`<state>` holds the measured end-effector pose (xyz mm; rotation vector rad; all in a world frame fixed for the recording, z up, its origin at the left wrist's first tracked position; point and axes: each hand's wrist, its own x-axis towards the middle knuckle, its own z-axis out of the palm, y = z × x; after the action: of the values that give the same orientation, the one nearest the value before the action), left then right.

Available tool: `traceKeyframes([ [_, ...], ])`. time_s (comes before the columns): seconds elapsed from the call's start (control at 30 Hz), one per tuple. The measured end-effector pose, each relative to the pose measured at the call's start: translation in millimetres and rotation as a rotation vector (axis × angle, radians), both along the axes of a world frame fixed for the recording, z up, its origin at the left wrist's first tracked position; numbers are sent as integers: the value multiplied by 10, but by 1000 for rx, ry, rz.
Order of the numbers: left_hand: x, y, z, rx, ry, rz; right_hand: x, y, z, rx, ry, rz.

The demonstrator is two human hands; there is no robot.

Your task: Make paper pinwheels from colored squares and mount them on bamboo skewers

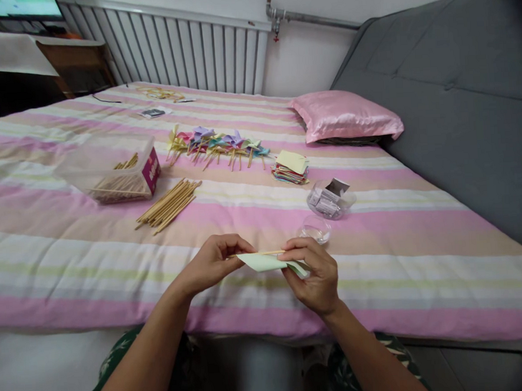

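Over the near edge of the bed, my left hand [214, 262] pinches the left end of a thin wooden stick [267, 253], close to a corner of a pale green paper [260, 262]. My right hand [315, 275] is closed on the right part of this paper, which is bent or folded there. The stick runs along the paper's upper edge and its right end goes behind my right fingers. Just beyond that hand sits a small round clear dish [316, 230], its contents too small to tell. Whether the stick and paper are joined is hidden.
Loose sticks [168, 206] lie beside a clear plastic box [104, 164] holding more sticks. Several colourful paper pinwheels [216, 144] lie farther back. A stack of coloured paper [291, 165], a clear tub with small packets [331, 200] and a pink pillow [347, 116] are to the right.
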<state>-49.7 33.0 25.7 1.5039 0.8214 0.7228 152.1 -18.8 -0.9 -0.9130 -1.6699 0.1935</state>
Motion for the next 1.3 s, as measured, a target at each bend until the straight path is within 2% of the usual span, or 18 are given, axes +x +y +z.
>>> traceKeyframes([
  [0.37,9,-3,3,70,45,24,-8,-3,11,-7,10,-32],
  [1.3,6,2,-18,102,51,33,-23,-8,44,7,-10,-46],
])
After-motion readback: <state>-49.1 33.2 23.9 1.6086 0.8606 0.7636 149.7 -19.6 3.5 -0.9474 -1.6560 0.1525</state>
